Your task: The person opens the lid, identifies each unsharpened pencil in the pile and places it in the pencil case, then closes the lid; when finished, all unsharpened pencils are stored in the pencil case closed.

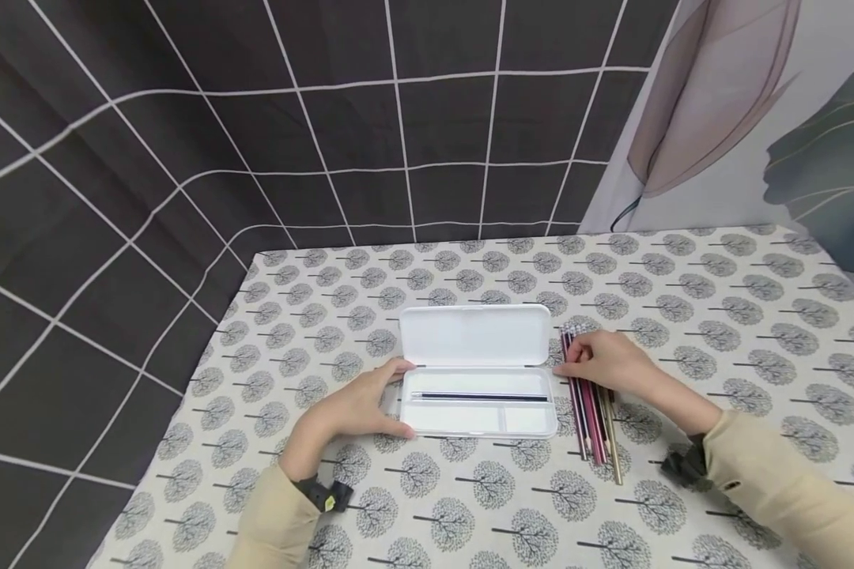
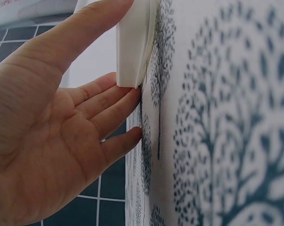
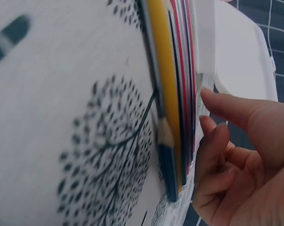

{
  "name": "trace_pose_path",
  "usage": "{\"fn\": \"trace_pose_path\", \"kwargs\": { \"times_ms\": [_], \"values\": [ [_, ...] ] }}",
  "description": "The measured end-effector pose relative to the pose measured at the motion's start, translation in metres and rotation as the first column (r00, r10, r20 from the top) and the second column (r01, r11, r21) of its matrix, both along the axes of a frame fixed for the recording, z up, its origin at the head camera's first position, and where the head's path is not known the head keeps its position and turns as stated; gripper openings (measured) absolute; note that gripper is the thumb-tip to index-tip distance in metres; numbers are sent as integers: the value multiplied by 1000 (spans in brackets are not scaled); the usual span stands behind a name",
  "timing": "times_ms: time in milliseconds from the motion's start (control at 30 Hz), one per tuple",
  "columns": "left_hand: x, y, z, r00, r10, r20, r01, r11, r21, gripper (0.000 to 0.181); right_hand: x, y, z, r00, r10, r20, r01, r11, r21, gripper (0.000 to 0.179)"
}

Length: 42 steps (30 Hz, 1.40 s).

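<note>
A white pencil case [image 1: 484,421] lies with its lid [image 1: 475,336] raised at the back. One dark pencil [image 1: 484,397] lies lengthwise inside. At the left end my left hand [image 1: 356,403] touches the case with thumb and fingers spread, the thumb near the front corner and the fingers at the hinge-side corner. My right hand [image 1: 612,362] is over a bunch of pencils [image 1: 593,419] beside the case's right end. In the right wrist view its thumb and index fingertip stand apart at the bunch's edge, with other fingers bent. No pencil shows between them.
A cloth with printed trees [image 1: 455,521] covers the table. Behind it hangs a dark curtain [image 1: 441,126] with white grid lines, and at the right a pale curtain with leaf shapes [image 1: 712,103].
</note>
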State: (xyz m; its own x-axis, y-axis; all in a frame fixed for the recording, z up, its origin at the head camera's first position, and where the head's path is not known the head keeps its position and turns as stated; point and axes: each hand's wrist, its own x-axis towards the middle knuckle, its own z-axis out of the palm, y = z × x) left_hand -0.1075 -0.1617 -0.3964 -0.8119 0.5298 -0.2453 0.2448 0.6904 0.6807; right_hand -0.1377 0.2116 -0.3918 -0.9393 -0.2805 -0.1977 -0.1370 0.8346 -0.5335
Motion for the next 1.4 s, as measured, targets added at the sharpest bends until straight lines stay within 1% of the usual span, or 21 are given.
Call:
{"fn": "trace_pose_path", "kwargs": {
  "times_ms": [167,233,300,367,433,533,667,833,900,967,1100,1167,1233,1333,1400],
  "values": [
    [-2,0,0,1000,-4,-8,4,1000,-9,95,0,-3,2,997,-23,-79,31,994,107,27],
    [-2,-1,1,1000,-10,-13,9,1000,-13,94,-1,-3,3,996,-17,-89,29,990,139,29],
    [-3,-1,2,1000,-13,-10,13,1000,-12,94,-2,-3,4,998,-9,-69,19,989,148,30],
    [-4,-1,3,1000,-16,-7,16,1000,-4,93,-4,-2,4,1000,1,-27,3,990,138,31],
    [-4,-1,5,1000,-22,-10,22,1000,5,92,-6,-1,5,1000,3,16,-5,993,119,31],
    [-6,-1,5,999,-28,-18,28,1000,13,91,-10,-1,5,998,4,65,-9,998,66,31],
    [-6,0,4,1000,-26,-7,26,1000,8,91,-12,-3,4,996,18,92,-21,999,27,30],
    [-5,0,3,1000,-15,5,14,1000,7,92,-13,-7,3,992,56,112,-60,998,32,36],
    [-5,0,2,1000,-14,2,14,1000,12,91,-14,-7,2,992,49,116,-52,998,24,33],
    [-5,0,2,1000,-15,1,15,1000,16,91,-14,-7,2,992,22,124,-24,999,20,31],
    [-4,0,2,1000,-13,5,13,1000,17,91,-13,-4,5,991,-11,136,17,999,-48,32],
    [-4,0,2,1000,-11,9,11,1000,13,91,-13,-2,10,989,-20,144,37,993,-115,32],
    [-3,0,2,1000,-7,14,6,1000,10,91,-13,-1,16,989,-10,147,38,981,-191,29],
    [-2,1,2,1000,-3,15,3,1000,3,91,-15,1,24,989,42,138,0,958,-288,23],
    [-1,1,3,1000,0,11,0,1000,-1,92,-17,2,30,990,90,109,-48,939,-341,21]
  ]
}}
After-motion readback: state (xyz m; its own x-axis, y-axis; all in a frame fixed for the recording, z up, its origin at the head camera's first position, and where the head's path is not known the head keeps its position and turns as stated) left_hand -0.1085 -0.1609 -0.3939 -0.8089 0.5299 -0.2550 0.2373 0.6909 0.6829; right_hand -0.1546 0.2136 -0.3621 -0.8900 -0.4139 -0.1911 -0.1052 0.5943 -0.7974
